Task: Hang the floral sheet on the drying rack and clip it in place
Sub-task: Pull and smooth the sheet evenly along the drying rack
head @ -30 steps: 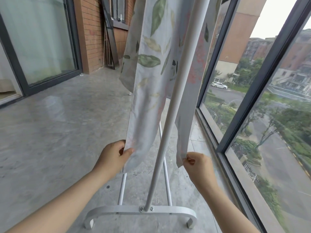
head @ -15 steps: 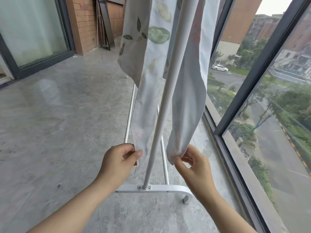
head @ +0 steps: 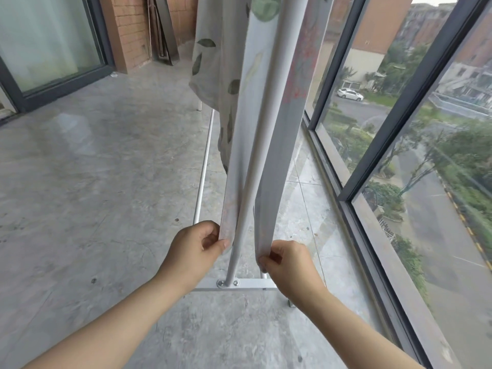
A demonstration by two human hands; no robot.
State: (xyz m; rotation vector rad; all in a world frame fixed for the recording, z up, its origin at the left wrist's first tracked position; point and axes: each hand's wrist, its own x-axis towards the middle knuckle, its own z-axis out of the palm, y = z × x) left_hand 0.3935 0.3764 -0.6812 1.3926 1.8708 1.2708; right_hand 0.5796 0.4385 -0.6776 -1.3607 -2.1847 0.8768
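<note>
- Both hands are now sitting lower and closer to the rack's foot than half a second ago, and the two hanging lengths of cloth are being drawn straighter and narrower than before.
- The left hand (head: 197, 251) is pinching the bottom edge of the left hanging length of the floral sheet (head: 221, 75) between thumb and curled fingers.
- The right hand (head: 287, 265) is gripping the bottom edge of the right length in the same way, with its fingers curled in over the hem.
- The floral sheet is hanging over the top of the drying rack (head: 257, 158), out of view above, and is falling in two lengths, one on each side of the white upright.
- The upright is slanting down between the two hands and is meeting the base bar (head: 253, 284) on the floor, just beyond the wrists.
- More of the leaf-printed cloth is draping further back, above the thin white lower rail (head: 203, 169).
- The rack is standing on a grey stone floor (head: 106, 155), beside a tall window with a dark window frame (head: 399, 102) on the right.
- A brick wall (head: 130, 30) is showing at the far end, and a white car (head: 350, 94) is standing on the street outside.
</note>
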